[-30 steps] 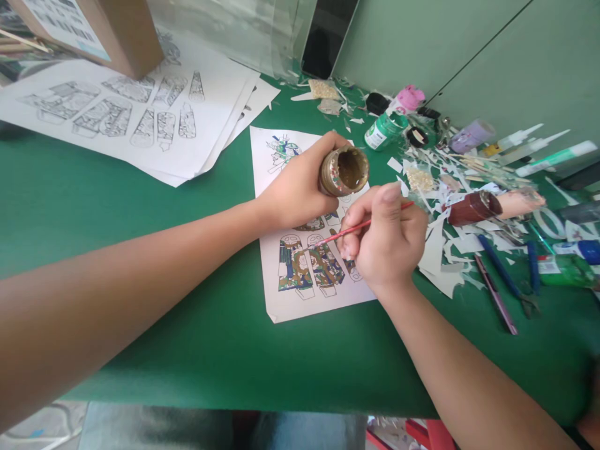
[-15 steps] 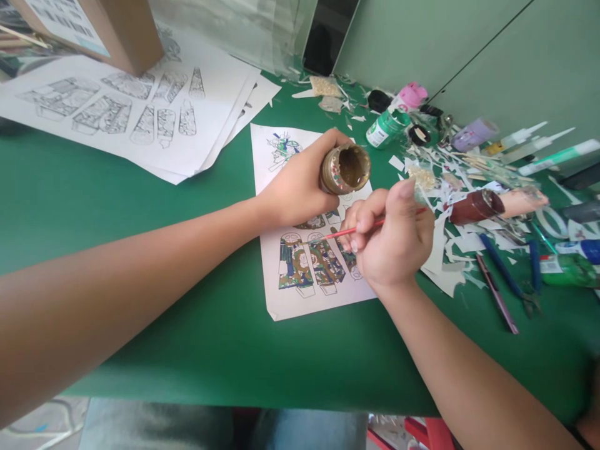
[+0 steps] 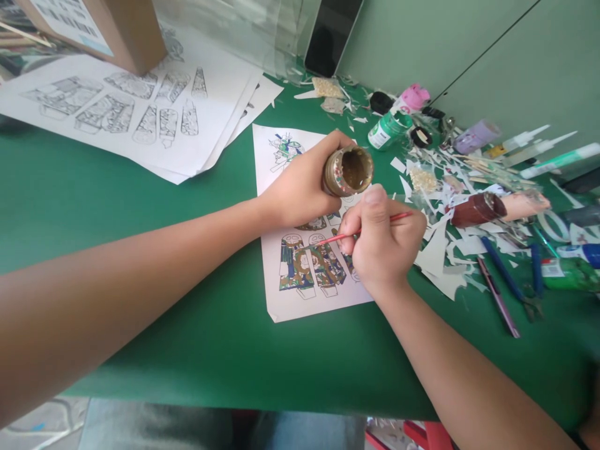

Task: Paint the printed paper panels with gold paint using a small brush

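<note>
My left hand [image 3: 304, 181] is wrapped round an open jar of brown paint [image 3: 338, 178], tilted so that its mouth faces right. Under both hands lies a printed sheet [image 3: 276, 306] with patterned shapes, several of them coloured brown, blue and green. A thin red paintbrush [image 3: 341, 237] is pinched in my right hand [image 3: 387, 244]. Its tip reaches the upper part of the coloured shapes, and I cannot tell whether it touches the paper. My hands cover the middle and right of the sheet.
At the left, more printed sheets [image 3: 154, 156] lie under a cardboard box [image 3: 126, 37]. Behind stands a phone [image 3: 332, 37]. To the right are a green paint jar [image 3: 387, 131], a dark red jar [image 3: 475, 209], paper scraps [image 3: 440, 262], a purple pen [image 3: 499, 297] and blue-handled pliers [image 3: 504, 269].
My right hand has turned and shifted slightly left, and the brush tip has moved a little left and down over the coloured shapes. The jar stays in my left hand, nearly unmoved.
</note>
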Demonstrator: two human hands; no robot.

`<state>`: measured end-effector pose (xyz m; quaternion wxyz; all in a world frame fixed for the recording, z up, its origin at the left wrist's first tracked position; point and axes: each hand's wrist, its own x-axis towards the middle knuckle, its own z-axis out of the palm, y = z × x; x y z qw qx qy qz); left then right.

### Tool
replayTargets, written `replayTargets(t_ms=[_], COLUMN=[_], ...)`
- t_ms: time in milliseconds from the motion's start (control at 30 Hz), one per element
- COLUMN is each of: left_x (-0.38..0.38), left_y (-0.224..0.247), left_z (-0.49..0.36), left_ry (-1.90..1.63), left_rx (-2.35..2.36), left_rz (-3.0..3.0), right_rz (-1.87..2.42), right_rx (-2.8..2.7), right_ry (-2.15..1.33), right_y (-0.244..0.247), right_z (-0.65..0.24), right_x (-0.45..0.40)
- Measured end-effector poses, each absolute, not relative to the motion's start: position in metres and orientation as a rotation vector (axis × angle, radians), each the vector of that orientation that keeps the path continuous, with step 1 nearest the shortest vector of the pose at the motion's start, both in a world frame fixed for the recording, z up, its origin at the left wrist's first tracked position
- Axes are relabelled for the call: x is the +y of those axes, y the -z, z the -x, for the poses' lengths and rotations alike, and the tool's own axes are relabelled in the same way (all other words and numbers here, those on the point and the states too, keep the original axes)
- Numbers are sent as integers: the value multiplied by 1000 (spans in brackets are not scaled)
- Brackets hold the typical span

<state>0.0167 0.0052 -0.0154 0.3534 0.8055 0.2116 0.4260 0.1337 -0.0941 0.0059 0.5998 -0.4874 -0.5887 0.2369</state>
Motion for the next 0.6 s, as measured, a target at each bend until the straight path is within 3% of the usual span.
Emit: replayTargets(t_ms=[600], left_x=[4], left_y=[13], left_z=[-17], left_ry=[-1100], left_rx=[551], left_rz=[-2074], right_rz=[1153], right_rx=[-1429], right_ry=[-518], right_y=[-9], right_z=[-134], right_x=[-94])
